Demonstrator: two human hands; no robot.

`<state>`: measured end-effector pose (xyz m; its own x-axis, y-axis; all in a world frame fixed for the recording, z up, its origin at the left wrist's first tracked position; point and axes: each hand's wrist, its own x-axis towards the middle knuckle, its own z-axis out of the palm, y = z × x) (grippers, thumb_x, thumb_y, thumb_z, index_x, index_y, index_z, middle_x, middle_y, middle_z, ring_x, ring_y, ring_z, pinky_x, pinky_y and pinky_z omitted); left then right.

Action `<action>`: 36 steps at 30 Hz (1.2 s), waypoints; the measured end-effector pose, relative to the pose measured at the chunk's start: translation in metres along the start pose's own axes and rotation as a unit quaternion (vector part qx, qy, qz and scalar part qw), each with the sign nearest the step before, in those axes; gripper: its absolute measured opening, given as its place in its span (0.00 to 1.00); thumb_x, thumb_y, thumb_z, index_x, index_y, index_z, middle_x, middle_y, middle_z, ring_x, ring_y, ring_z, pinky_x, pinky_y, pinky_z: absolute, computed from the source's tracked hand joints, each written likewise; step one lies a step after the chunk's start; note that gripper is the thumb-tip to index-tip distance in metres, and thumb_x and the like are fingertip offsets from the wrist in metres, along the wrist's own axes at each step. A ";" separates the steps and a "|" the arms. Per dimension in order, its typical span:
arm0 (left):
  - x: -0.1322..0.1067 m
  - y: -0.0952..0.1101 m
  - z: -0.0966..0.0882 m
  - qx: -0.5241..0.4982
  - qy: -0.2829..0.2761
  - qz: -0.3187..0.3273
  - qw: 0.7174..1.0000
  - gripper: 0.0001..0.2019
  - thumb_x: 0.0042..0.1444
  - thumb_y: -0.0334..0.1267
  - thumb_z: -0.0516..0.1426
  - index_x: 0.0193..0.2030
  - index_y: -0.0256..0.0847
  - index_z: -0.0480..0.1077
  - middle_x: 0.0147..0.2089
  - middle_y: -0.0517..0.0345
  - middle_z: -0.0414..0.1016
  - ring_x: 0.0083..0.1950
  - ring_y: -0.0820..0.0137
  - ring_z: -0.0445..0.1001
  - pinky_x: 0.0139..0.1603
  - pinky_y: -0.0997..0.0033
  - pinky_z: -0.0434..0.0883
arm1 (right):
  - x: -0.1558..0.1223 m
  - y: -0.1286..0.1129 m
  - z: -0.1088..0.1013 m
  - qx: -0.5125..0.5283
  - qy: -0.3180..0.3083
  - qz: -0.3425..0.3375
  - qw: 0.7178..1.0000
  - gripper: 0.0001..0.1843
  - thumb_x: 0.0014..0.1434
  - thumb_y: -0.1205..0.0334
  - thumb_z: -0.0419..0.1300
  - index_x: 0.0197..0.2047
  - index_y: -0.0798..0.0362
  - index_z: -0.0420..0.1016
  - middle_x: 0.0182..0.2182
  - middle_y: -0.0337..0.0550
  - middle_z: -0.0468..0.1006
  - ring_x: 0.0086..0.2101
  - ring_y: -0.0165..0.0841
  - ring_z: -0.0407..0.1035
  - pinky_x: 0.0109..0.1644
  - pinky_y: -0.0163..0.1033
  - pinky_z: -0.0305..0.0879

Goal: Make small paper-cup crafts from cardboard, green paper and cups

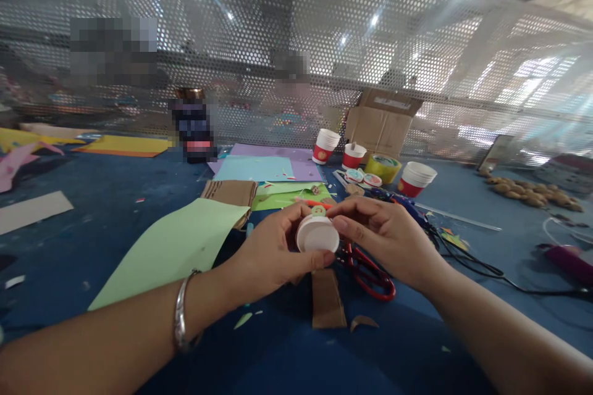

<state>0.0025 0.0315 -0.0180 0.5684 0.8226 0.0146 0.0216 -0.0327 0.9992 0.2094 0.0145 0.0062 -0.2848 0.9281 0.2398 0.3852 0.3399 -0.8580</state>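
Note:
Between my hands is a white round paper piece (pixel 317 235) with a raised rim, like the bottom of a paper cup. A small green-and-yellow piece (pixel 319 211) shows at its top edge. My left hand (pixel 278 250) grips the round piece, thumb along its lower edge and fingers behind. My right hand (pixel 384 234) touches its right side with thumb and fingers closed around the edge; fingertips behind it are hidden. Just below and behind lie red-handled scissors (pixel 375 278), partly covered by my right hand. A strip of brown cardboard (pixel 328 299) lies beneath my hands.
Light green paper (pixel 171 247) lies left, with coloured sheets (pixel 254 166) behind. Paper cups (pixel 326 145), yellow tape (pixel 382 168) and a cardboard box (pixel 382 123) stand at the back. A black cable (pixel 477 268) and walnut-like brown objects (pixel 532 190) are right. A perforated screen (pixel 259 31) borders the table.

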 end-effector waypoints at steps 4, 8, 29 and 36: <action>-0.001 0.000 0.001 0.005 -0.022 -0.003 1.000 0.17 0.49 0.41 0.69 0.39 0.41 0.65 0.33 0.65 0.67 0.32 0.74 0.64 0.32 0.75 0.62 | -0.001 -0.003 0.001 -0.022 0.010 -0.014 1.000 0.13 0.65 0.51 0.62 0.42 0.51 0.80 0.36 0.41 0.82 0.37 0.35 0.74 0.40 0.37 0.68; -0.001 0.000 0.002 0.000 -0.061 -0.001 0.998 0.17 0.50 0.38 0.69 0.41 0.40 0.67 0.35 0.65 0.67 0.36 0.73 0.64 0.37 0.74 0.63 | -0.001 -0.003 0.002 -0.022 -0.003 -0.015 1.000 0.11 0.66 0.53 0.62 0.39 0.51 0.80 0.33 0.39 0.81 0.34 0.33 0.72 0.37 0.36 0.66; -0.001 0.004 0.004 -0.041 -0.027 -0.075 0.996 0.20 0.52 0.50 0.68 0.39 0.39 0.67 0.32 0.62 0.74 0.29 0.76 0.69 0.26 0.78 0.63 | 0.001 -0.001 0.003 0.027 0.030 0.021 0.999 0.12 0.65 0.52 0.61 0.39 0.52 0.79 0.29 0.39 0.79 0.29 0.31 0.72 0.33 0.35 0.68; 0.003 0.004 0.002 -0.092 0.062 -0.034 0.993 0.18 0.48 0.47 0.71 0.38 0.36 0.73 0.36 0.58 0.78 0.37 0.73 0.72 0.39 0.75 0.69 | 0.000 -0.001 0.003 0.022 0.016 0.032 0.999 0.15 0.66 0.49 0.61 0.40 0.52 0.79 0.31 0.40 0.81 0.32 0.33 0.73 0.35 0.36 0.68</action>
<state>0.0055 0.0328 -0.0138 0.4656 0.8829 -0.0610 -0.1005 0.1212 0.9875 0.2069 0.0135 0.0058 -0.2323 0.9522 0.1984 0.3631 0.2741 -0.8905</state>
